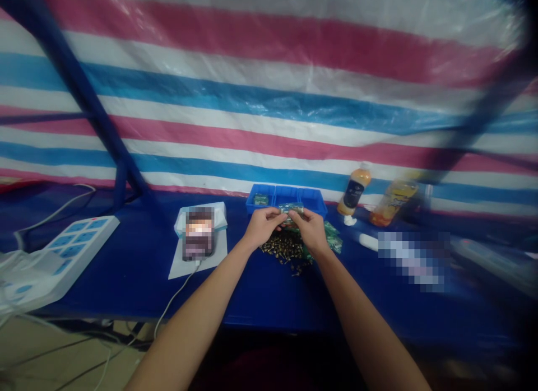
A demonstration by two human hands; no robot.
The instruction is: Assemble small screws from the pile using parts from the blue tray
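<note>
Both my hands meet over the middle of the table, fingers closed on one small shiny green packet (291, 208). My left hand (264, 226) pinches its left side and my right hand (310, 227) its right side. Below them lies a loose heap of small brass-coloured metal pieces (283, 248), perhaps screws, too small to be sure. More green packets (333, 238) lie beside the heap, partly hidden by my right hand. Just behind my hands stands a blue divided tray (261, 188); green packets (260, 199) sit in its left compartment.
On the left are a white power strip (90, 231) with cables and a charging phone (198, 234) resting against a tissue pack (221, 212). Two drink bottles (353, 189) and a white tube-like object (369, 242) are on the right. Striped sheeting (269, 122) hangs behind the blue table (269, 301).
</note>
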